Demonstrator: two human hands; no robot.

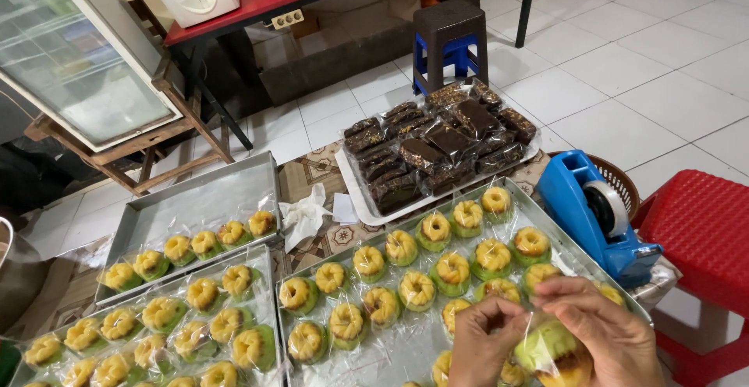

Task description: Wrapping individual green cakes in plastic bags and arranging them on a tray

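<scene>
The big tray (546,227) holds rows of wrapped yellow-green cakes; two trays (195,200) at the floor's left edge hold more, and a white tray (355,192) behind carries wrapped brownies (437,141). Both hands, left (484,344) and right (605,332), pinch one bagged cake (550,348) over the big tray's near edge: green base, yellow top, clear wrap.

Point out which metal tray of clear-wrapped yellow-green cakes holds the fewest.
The far-left metal tray: one row of cakes along its near edge, the rest bare; the other two trays are nearly full.
</scene>
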